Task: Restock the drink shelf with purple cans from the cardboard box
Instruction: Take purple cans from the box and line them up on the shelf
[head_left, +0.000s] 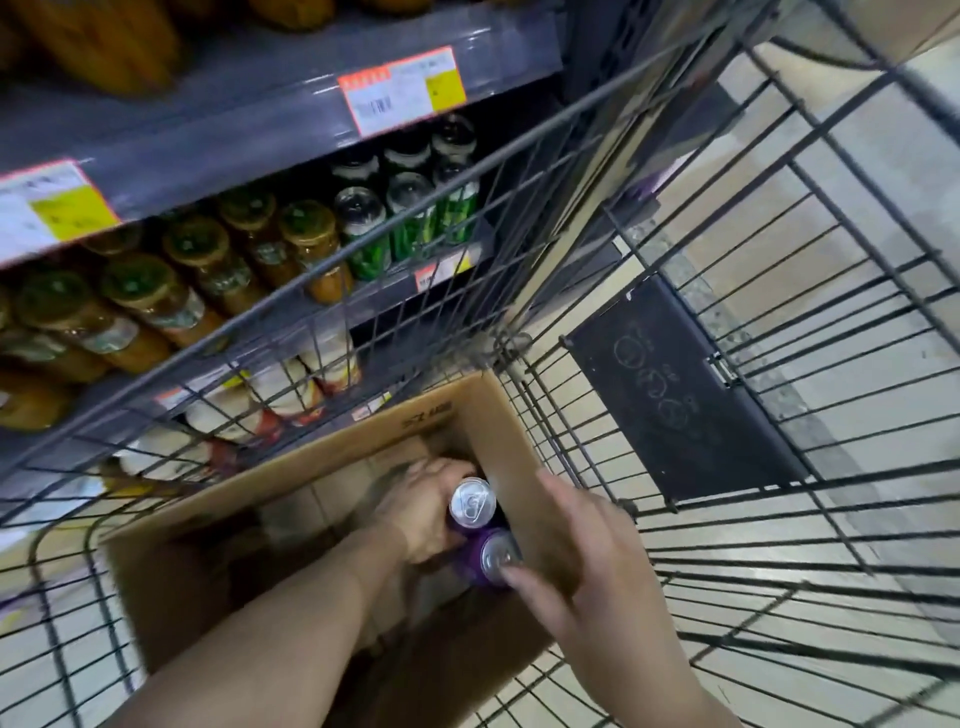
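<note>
Though labels blur, left hand (423, 512) around purple can (471, 506), right hand (582, 566) loose.

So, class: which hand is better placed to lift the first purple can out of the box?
Left. The left hand already grips the far purple can, while the right hand only touches the near can with a fingertip.

Both forearms are bare to the frame edge; left hand (423, 512) and right hand (587, 566) wear nothing.
</note>
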